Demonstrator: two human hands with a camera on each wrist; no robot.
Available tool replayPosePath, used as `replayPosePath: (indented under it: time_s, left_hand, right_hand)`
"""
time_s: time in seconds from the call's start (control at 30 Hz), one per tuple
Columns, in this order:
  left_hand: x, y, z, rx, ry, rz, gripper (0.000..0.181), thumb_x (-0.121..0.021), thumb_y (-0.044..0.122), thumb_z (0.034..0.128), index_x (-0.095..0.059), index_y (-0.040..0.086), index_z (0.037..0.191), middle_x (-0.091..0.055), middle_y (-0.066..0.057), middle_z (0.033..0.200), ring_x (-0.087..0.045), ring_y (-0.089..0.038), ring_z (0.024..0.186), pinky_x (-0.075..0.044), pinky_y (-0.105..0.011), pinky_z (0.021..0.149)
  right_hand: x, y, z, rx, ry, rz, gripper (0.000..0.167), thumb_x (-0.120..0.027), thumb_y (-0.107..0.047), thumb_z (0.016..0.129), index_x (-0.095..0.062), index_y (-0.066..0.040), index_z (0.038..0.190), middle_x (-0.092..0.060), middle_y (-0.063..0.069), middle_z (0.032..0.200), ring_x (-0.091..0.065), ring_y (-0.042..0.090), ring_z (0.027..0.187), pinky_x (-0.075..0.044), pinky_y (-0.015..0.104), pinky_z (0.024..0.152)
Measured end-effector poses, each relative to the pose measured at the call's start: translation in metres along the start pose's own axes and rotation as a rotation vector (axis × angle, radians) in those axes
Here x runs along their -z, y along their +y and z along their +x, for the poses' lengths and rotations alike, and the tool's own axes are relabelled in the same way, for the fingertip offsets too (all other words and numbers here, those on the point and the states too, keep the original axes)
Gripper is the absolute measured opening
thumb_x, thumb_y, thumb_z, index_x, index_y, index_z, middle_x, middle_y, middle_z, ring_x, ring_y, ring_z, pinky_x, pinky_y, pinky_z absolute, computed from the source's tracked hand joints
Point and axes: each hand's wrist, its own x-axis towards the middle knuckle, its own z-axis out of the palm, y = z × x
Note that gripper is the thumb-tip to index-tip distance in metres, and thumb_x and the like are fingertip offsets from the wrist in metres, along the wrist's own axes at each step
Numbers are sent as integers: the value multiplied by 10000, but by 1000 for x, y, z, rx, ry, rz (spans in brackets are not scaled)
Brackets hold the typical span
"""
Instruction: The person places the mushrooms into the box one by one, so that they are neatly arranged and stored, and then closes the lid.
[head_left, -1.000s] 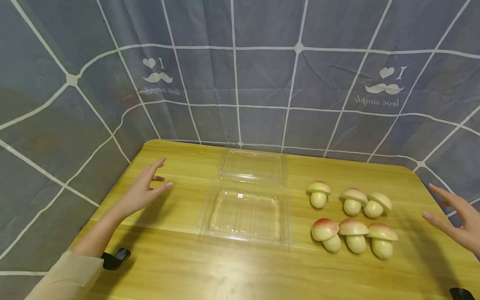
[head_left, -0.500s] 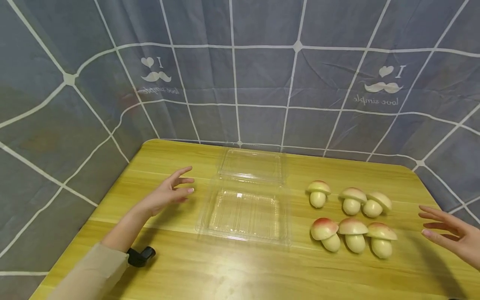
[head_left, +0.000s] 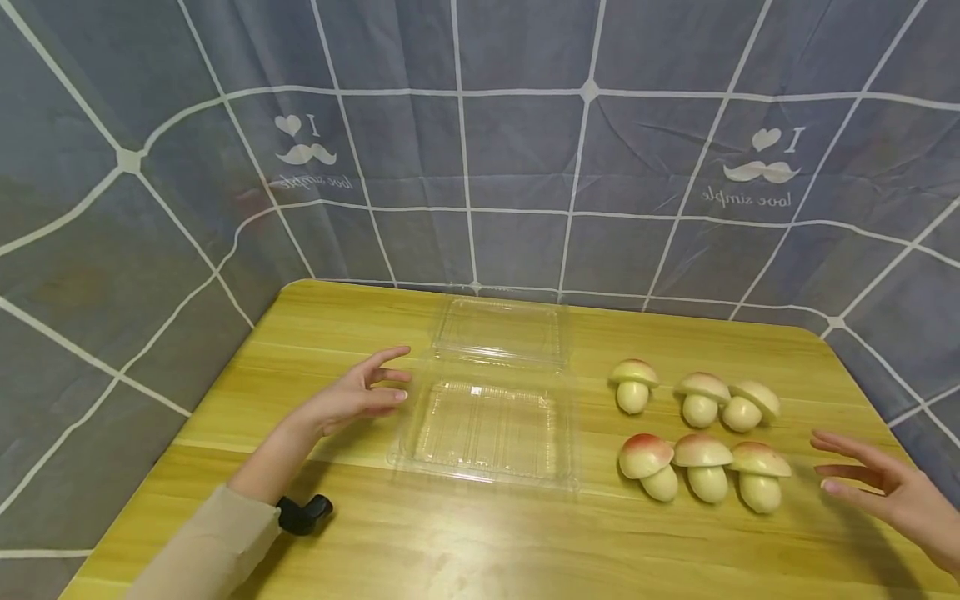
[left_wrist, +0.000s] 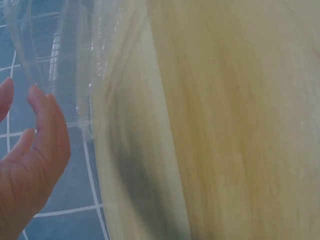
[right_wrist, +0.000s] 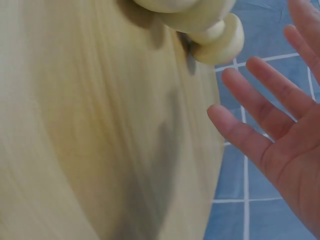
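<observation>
A clear plastic clamshell box (head_left: 487,429) lies unfolded at the middle of the table, its lid (head_left: 501,329) flat toward the back. My left hand (head_left: 352,400) hovers just left of the box with loosely bent fingers, holding nothing; the left wrist view shows this hand (left_wrist: 37,155) near the clear plastic. To the right lie several toy mushrooms with pale stems and reddish or cream caps, among them a front right mushroom (head_left: 761,477) and a back left mushroom (head_left: 633,386). My right hand (head_left: 885,492) is right of them, fingers extended, holding nothing.
The wooden table (head_left: 480,542) has rounded back corners. A grey curtain (head_left: 525,158) with white lines hangs behind it and at both sides. A black wrist strap device (head_left: 303,514) sits on my left forearm.
My left hand has moved right, toward the box. My right hand has come left and lower, closer to the mushrooms. The box and mushrooms stay in place.
</observation>
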Motion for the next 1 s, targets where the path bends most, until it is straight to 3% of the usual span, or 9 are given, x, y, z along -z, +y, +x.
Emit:
replayPosePath:
  time_s: [0.2,0.33,0.5,0.73,0.83,1.0]
  left_hand:
    - [-3,-3,2,5,-18,-34,805,-640,84,872,-128,80,1493,-295,-306,1356,-526,-297,1050,-485,-394,862]
    - [-4,-4,2,-3,-39,-59,821,-639,45,866,-108,62,1492,-278,-318,1351,-494,-352,1120,-490,-373,866]
    - [-4,-4,1,-7,-52,-88,830,-639,-2,853,-116,71,1494,-263,-318,1353,-402,-428,1215,-497,-338,859]
    - [-3,-4,5,-1,-58,-74,800,-628,13,865,-131,54,1490,-280,-306,1343,-518,-291,1085,-478,-375,895]
    - [-4,-5,6,1,-64,-84,796,-628,4,861,-138,40,1487,-279,-304,1337,-535,-255,1048,-480,-366,894]
    - [-3,-6,4,-1,-75,-88,809,-632,-10,854,-130,34,1488,-270,-305,1330,-491,-313,1114,-494,-306,864]
  right_hand:
    - [-10,5,-2,88,-46,134,626,-521,112,882,-317,-63,1447,-416,-339,1252,-574,-46,956,-512,213,645]
    - [-14,6,-2,55,-105,203,617,-490,91,909,-289,-88,1464,-415,-333,1253,-590,-18,971,-514,216,665]
    - [-18,4,0,51,-125,224,600,-483,83,916,-290,-78,1461,-406,-333,1273,-589,-15,987,-518,224,671]
    - [-24,1,1,107,-148,299,602,-470,126,901,-288,-39,1451,-401,-303,1315,-586,-1,1014,-530,247,689]
    - [-28,2,2,107,-143,338,616,-485,135,889,-332,-79,1446,-434,-293,1291,-593,4,1004,-535,248,697]
    - [-34,0,4,105,-143,439,630,-486,156,878,-397,-143,1425,-452,-277,1275,-600,16,994,-536,238,706]
